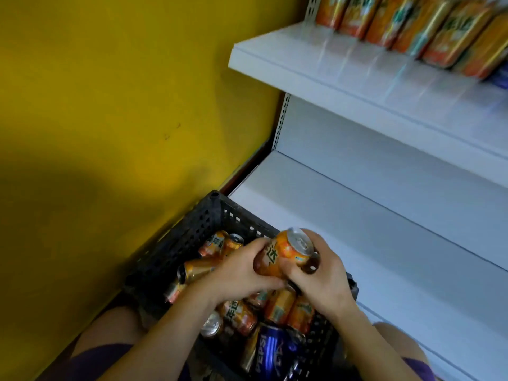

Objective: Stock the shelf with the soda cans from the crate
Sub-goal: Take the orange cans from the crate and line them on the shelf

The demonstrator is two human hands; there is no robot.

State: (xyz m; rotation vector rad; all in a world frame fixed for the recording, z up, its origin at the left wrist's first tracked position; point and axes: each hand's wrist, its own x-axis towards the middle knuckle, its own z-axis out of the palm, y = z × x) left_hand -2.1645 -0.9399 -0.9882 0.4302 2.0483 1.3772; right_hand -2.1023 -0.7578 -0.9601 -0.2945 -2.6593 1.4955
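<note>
Yellow wall (110, 92) fills the left side, and white metal shelving stands at the right, with a black slatted crate (192, 237) on the floor in the corner between them. Both hands meet over the crate: the left hand (242, 273) and the right hand (321, 276) each curl their fingers round the same orange soda can (283, 254), which is tilted with its silver top toward the shelving and held just above the crate's far rim. A dark can or bottle end shows behind it under the right hand's fingers; what it is cannot be told. More orange cans (239, 316) lie on their sides in the crate, with a blue Pepsi can (270, 350) nearest the person. The upper shelf (343, 75) carries a blurred row of orange cans (412, 23) along its back, while the lower shelf (371, 229) shows only its white surface. Bare knees and purple shorts (110, 358) frame the crate.
</note>
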